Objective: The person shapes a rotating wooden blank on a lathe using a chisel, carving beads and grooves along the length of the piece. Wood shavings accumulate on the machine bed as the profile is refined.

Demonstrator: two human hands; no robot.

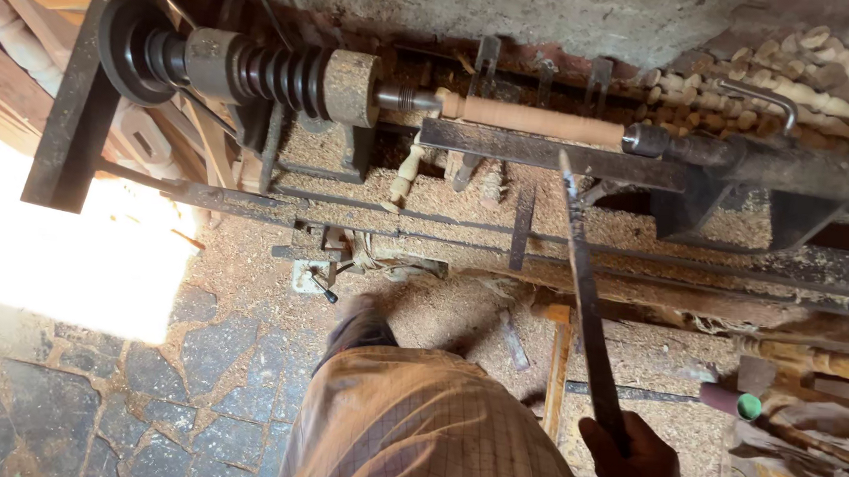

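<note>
A round wooden rod (532,120) is mounted between the centres of a dusty wood lathe (350,89). My right hand (634,458), at the lower right, grips a long flat metal chisel (582,276). Its tip rests near the dark metal tool rest (507,146) just below the rod. My left hand is out of view. My checked shirt (424,432) and one leg fill the lower middle.
Sawdust covers the lathe bed (580,232) and the floor beneath. A pile of turned wooden spindles (801,79) lies at the upper right. More wooden pieces (802,432) lie at the lower right. Stone paving (126,397) and a bright sunlit patch are at the left.
</note>
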